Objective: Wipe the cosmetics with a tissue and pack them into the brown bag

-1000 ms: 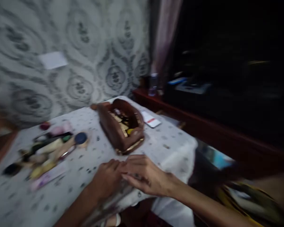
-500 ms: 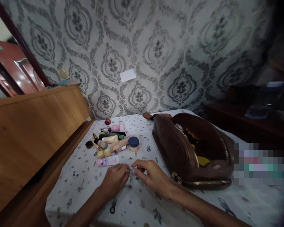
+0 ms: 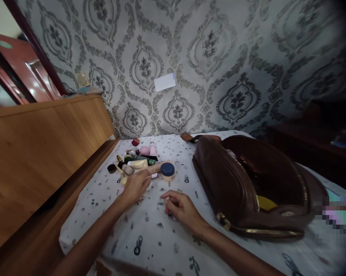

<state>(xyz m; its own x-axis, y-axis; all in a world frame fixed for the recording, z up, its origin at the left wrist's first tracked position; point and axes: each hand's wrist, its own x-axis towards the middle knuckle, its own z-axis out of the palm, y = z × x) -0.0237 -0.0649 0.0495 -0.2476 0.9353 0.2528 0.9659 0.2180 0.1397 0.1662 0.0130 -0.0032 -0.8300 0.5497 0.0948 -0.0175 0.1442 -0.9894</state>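
My left hand reaches over the near side of a pile of cosmetics. Its fingers are bent and close together, and whatever they hold is hidden beneath them. Right by its fingertips lies a tan tube, beside a blue-lidded jar. Behind are a cream tube, a small bottle, a pink rounded piece and a pink bottle. My right hand hovers low over the cloth in front of the jar. Its fingers are half curled, thumb and forefinger apart, with nothing visible between them.
A large brown bag lies unzipped on the right, with a yellow item inside. A patterned white cloth covers the surface. On the left rises a wooden board; a papered wall stands behind.
My left hand has moved forward from beside my right hand to the cosmetics, now covering the lilac tube. The right hand stays low near the same place. The view has shifted slightly.
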